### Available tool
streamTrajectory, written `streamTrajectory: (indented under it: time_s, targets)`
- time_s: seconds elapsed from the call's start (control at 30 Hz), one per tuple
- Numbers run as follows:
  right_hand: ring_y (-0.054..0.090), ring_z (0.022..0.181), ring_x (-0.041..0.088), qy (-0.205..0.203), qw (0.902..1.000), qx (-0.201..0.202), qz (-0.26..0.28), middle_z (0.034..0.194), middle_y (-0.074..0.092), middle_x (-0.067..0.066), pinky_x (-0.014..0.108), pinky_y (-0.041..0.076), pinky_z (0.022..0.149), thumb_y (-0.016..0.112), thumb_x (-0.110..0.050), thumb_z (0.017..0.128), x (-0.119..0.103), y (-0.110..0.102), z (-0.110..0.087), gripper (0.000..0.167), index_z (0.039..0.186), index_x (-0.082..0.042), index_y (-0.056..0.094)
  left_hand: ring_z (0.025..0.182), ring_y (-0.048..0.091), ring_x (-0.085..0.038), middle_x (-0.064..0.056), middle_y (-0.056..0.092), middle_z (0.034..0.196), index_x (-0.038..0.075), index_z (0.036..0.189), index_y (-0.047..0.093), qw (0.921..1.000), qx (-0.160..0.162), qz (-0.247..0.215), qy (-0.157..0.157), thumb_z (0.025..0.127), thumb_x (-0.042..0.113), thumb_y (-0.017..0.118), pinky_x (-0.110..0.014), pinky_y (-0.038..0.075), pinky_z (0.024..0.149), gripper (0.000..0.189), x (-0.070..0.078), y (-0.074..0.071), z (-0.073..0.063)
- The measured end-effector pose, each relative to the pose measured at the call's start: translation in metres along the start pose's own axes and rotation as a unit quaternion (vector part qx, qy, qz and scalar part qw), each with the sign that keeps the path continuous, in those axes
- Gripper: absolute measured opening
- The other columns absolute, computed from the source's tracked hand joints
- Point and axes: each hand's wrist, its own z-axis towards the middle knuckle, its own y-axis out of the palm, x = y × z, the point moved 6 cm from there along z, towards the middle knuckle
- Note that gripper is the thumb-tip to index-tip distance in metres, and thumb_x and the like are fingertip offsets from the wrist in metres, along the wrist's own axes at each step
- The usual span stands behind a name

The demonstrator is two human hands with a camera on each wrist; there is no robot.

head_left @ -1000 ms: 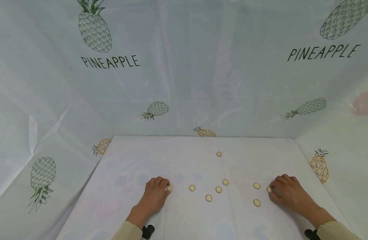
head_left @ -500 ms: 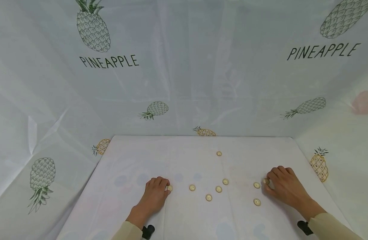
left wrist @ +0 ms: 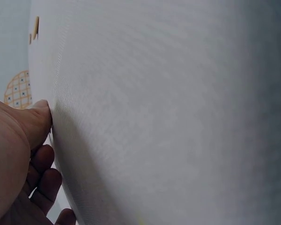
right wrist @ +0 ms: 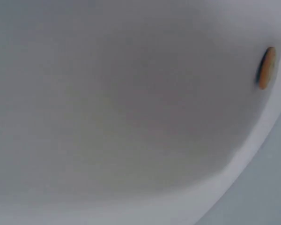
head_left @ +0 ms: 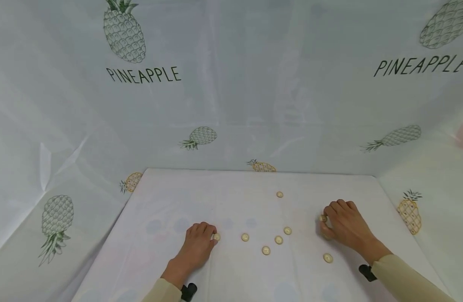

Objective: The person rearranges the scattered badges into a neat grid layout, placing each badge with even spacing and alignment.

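Two hands observed at work over a white-covered table (head_left: 171, 201). The left hand (head_left: 197, 243) rests low at the table's left portion, thumb and forefinger pinching a cream round button (head_left: 216, 237); the wrist view shows its thumb against the surface and other fingers bent. The right hand (head_left: 344, 224), at the right portion, holds a second button (head_left: 323, 218) between thumb and fingers; whether that button clears the cloth cannot be determined. A third button (head_left: 327, 237) shows only partly beside the right thumb.

Remaining buttons: one loose button (head_left: 245, 237) just right of the left hand; a middle group of three buttons (head_left: 278, 240), lying apart from one another on a slant; a far button (head_left: 279, 194) toward the rear edge; a near button (head_left: 328, 258) on the person's side of the right hand. Behind stands a pale curtain (head_left: 250, 92) printed with pineapples.
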Motion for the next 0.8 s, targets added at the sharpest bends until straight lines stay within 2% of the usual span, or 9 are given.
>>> streamTrajectory:
  time_s: [0.23,0.57,0.8]
  targets:
    - [0.054,0.082,0.029,0.005,0.9998,-0.020,0.000,0.085,0.060,0.008,0.050,0.046,0.079,0.069,-0.031,0.082,-0.013,0.014,0.032,0.025,0.085,-0.006,0.064,0.110,0.049,-0.028,-0.005,0.056,0.116,0.013,0.114,0.059,0.9999,-0.014,-0.003,-0.005,0.105,0.022,0.068,-0.057,0.040,0.105,0.015,0.001,0.000,0.000]
    - [0.053,0.086,0.027,0.028,0.9963,-0.079,0.021,0.091,0.064,0.006,0.049,0.045,0.085,0.074,-0.031,0.087,-0.037,0.044,0.093,0.024,0.089,-0.008,0.068,0.113,0.051,-0.031,-0.008,0.057,0.119,0.012,0.115,0.060,0.9999,-0.016,-0.002,-0.004,0.103,0.021,0.071,-0.059,0.041,0.105,0.019,0.003,-0.004,-0.001]
    - [0.050,0.086,0.026,0.017,0.9930,-0.116,0.017,0.092,0.064,0.006,0.047,0.043,0.085,0.075,-0.033,0.090,-0.056,0.070,0.128,0.026,0.091,-0.008,0.069,0.116,0.052,-0.030,-0.008,0.058,0.121,0.013,0.116,0.061,0.9998,-0.018,-0.003,-0.007,0.101,0.022,0.073,-0.059,0.041,0.106,0.021,0.001,-0.003,0.000]
